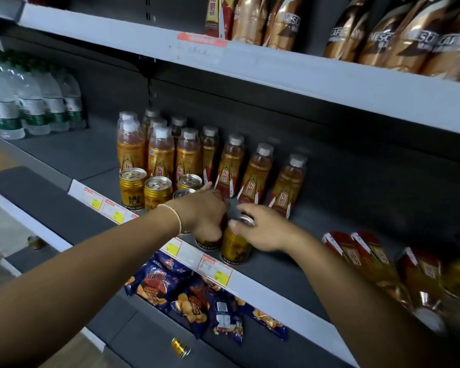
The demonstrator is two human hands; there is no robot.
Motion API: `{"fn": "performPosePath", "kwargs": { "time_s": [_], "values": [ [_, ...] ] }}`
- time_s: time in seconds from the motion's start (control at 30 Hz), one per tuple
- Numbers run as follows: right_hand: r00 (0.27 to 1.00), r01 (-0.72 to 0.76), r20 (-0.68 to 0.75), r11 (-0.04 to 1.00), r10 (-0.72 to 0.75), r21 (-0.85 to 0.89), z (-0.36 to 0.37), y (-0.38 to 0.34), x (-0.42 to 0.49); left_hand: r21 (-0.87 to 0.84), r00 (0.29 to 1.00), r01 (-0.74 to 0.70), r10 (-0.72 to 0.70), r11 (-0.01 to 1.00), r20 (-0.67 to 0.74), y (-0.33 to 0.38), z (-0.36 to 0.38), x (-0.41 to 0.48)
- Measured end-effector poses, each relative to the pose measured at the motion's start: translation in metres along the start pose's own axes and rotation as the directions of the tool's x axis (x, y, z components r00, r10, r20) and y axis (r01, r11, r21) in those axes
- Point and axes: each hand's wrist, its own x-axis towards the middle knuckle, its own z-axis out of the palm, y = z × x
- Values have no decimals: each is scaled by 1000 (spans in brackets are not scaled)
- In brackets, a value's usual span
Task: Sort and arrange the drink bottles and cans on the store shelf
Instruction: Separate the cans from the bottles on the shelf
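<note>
bare shelf [298, 258] right of cans [234, 248], bottles [258, 173] behind, toppled bottles [367, 256] beyond

L hand [201, 212] grips gold can [207, 242], R hand [267, 231] grips next can [235, 247].

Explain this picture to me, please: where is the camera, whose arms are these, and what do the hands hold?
There is no machine here. A person wears one camera on the head, so you look forward and down along their own arms. The left hand grips the first gold can, which is mostly hidden under it. The right hand pinches the top of the second gold can beside it. Both cans stand near the front of a dark shelf. Behind them are amber bottles with pale caps. To the left are more standing gold cans. Snack bags lie on the shelf below.
</note>
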Motion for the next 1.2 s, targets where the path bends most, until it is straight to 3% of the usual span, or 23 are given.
{"fn": "performPosePath", "kwargs": {
  "time_s": [0.2, 0.73, 0.93, 1.1, 1.2],
  "values": [
    [994, -58, -95, 998, 60, 25, 11, -8, -15, 52, 997, 6, -2, 999, -71, 0, 10, -3],
    [924, -345, -144, 935, 355, 85, 31, -43, -10, -80, 971, -134, 115, 988, -208, -12, 8, -11],
    [883, -423, -181, 901, 433, 96, 45, -48, -15, 46, 949, -172, 178, 984, -261, -15, 26, -4],
    [835, -445, -319, 891, 449, 91, 54, -52, -29, 77, 944, -174, 188, 982, -273, -12, 36, -9],
    [790, -419, -411, 890, 455, 179, 60, -51, -46, 63, 929, -222, 231, 973, -290, -3, 32, -15]
  ]
}}
